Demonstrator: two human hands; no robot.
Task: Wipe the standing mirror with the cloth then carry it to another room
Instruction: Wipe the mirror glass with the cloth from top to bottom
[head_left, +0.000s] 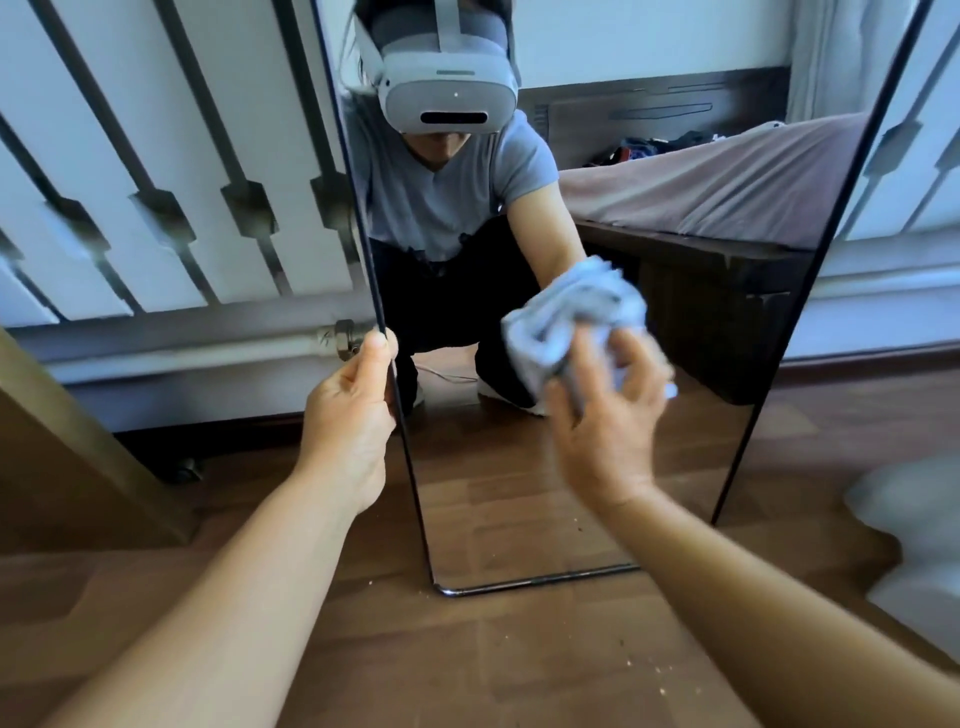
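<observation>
Mirror (571, 493) edge gripped by left hand (348, 410); right hand (608, 415) presses cloth (566, 317).

Both bare forearms are stretched forward. The left hand (349, 415) is pinched shut, thumb up; the right hand (605, 415), blurred, is curled closed, fingers (641, 364) bent.

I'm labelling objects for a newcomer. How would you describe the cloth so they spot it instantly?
Find the tall black-framed mirror standing on the wood floor. Against its glass, the right hand grips the cloth: a crumpled pale blue-white bundle, the only soft fabric touching the mirror.
</observation>
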